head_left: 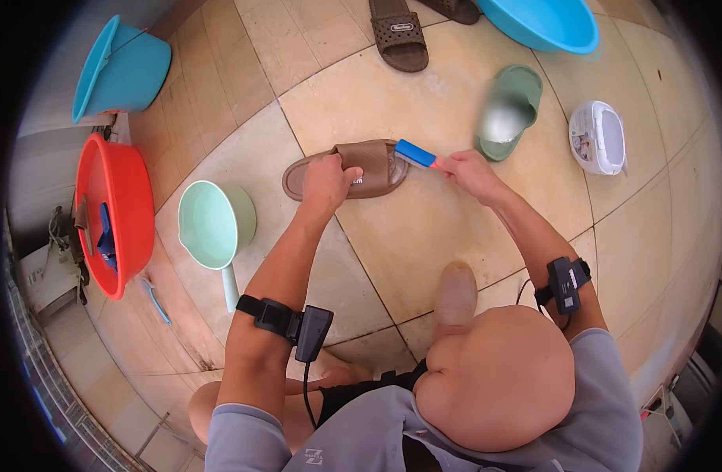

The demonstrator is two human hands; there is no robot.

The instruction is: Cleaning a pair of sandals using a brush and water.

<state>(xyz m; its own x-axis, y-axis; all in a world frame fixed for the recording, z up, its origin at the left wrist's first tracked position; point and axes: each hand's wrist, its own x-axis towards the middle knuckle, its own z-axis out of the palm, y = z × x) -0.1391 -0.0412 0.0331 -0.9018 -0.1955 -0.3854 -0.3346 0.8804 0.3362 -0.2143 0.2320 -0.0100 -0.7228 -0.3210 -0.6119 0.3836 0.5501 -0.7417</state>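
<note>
A brown slide sandal [374,160] lies on the tan tiled floor [424,228] in front of me. My left hand [326,182] presses down on its left half and grips it. My right hand [469,171] holds a brush with a blue head and red handle [417,154], the head resting on the sandal's right end. I am squatting, with a bare knee [494,377] low in the view.
A mint green water scoop [214,226] lies to the left, a red basin [113,212] and a blue bucket [121,69] beyond it. A second brown sandal [398,33], a blue basin [546,22], a green sandal [512,110] and a white container [598,137] sit farther off.
</note>
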